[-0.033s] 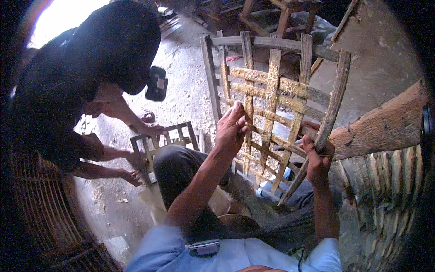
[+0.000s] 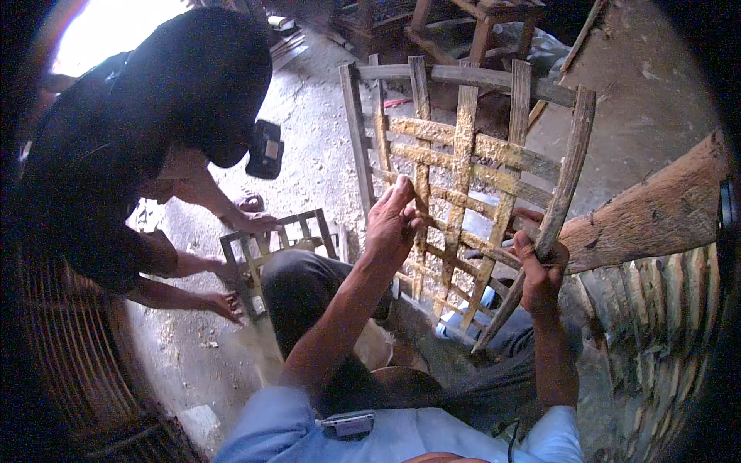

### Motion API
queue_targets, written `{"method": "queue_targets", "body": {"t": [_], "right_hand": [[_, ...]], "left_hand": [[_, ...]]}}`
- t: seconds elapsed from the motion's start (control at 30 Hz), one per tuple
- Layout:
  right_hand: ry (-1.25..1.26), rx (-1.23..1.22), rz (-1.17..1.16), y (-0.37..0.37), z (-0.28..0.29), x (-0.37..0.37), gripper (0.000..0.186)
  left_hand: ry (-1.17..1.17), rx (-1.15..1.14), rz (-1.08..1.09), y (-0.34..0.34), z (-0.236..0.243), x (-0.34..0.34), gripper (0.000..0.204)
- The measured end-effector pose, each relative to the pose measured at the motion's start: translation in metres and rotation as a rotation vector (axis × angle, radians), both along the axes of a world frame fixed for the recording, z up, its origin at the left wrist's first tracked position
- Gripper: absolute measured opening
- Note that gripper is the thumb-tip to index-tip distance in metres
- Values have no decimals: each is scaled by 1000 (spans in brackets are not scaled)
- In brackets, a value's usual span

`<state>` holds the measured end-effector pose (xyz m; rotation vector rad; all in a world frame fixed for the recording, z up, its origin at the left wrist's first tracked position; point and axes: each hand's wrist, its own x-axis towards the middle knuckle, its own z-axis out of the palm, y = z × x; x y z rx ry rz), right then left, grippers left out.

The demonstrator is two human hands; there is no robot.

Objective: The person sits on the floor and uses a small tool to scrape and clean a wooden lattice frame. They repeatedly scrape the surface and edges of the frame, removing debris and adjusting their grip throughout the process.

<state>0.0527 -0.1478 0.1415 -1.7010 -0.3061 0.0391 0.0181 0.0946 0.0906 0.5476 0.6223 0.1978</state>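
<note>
A curved wooden lattice panel (image 2: 465, 147) stands tilted in front of me, with grey weathered outer rails and woven slats dusted with yellowish shavings. My right hand (image 2: 543, 272) is wrapped around its right-hand rail, thumb on the near side, some fingers hidden behind. A dark, thin object (image 2: 500, 248) shows through the slats beside that hand; its kind is unclear. On the panel's left part, my left hand (image 2: 392, 220) has its fingers curled and pinched together at a slat.
To the left, a co-worker in dark clothing (image 2: 170, 100) bends over a smaller wooden lattice frame (image 2: 320, 228), both hands near it. A rough wooden plank (image 2: 648, 204) slants at the right, above a stack of curved slats (image 2: 656, 316). Wood stools (image 2: 482, 35) stand at the back.
The co-worker's head and the black device on it have dipped slightly. The lattice panel has shifted a touch; my hands keep nearly the same places.
</note>
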Motion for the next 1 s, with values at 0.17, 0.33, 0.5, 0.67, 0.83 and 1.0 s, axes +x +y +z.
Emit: {"method": "queue_targets", "body": {"t": [0.17,0.33,0.5,0.67,0.83,1.0], "right_hand": [[-3,-14,13,6,10,-1,19],[-112,-25,8,8,10,0,18],[-167,-185,10,9,14,-1,23],[-162,-142,-136,6,-19,-6,21],[129,-154,-24,2,-23,-10,27],[40,-122,10,-2,-48,-14,30]], "left_hand": [[-158,98,-46,4,-14,-2,25],[10,515,-113,5,-2,0,28],[-86,736,75,1,0,3,28],[-189,414,-18,1,16,1,45],[-155,287,-68,5,8,8,49],[8,450,53,4,8,12,34]]}}
